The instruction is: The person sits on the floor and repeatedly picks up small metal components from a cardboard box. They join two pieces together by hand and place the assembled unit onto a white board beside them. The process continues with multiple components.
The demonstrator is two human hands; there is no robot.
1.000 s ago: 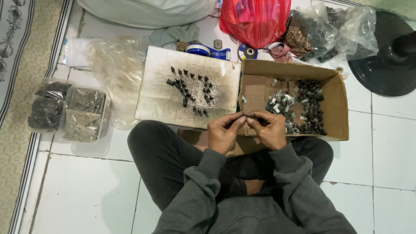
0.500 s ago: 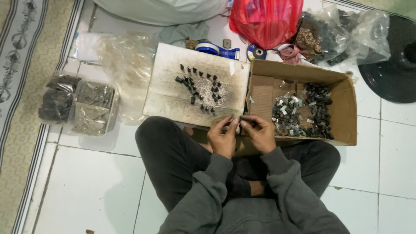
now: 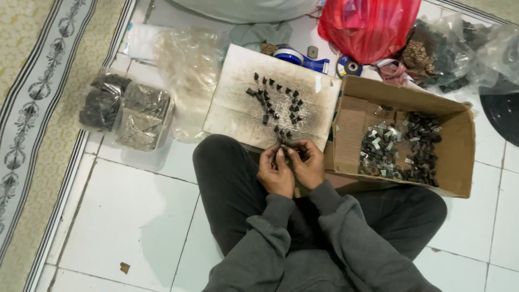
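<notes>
Both hands together at the white board's [image 3: 238,111] near edge: left hand [image 3: 274,172] and right hand [image 3: 307,165] pinching one small dark part [image 3: 285,145], fingertips touching.

Your sleeves [image 3: 324,238] are soft matt grey fleece cloth. The white board [image 3: 238,103] at upper centre looks rough, scuffed and stained; the small parts [image 3: 275,103] on it are dull dark. The box [image 3: 459,146] at right is matt brown corrugated cardboard. The red bag [image 3: 367,24] is glossy, crinkled plastic. The floor tiles [image 3: 135,216] are smooth, shiny white ceramic.
</notes>
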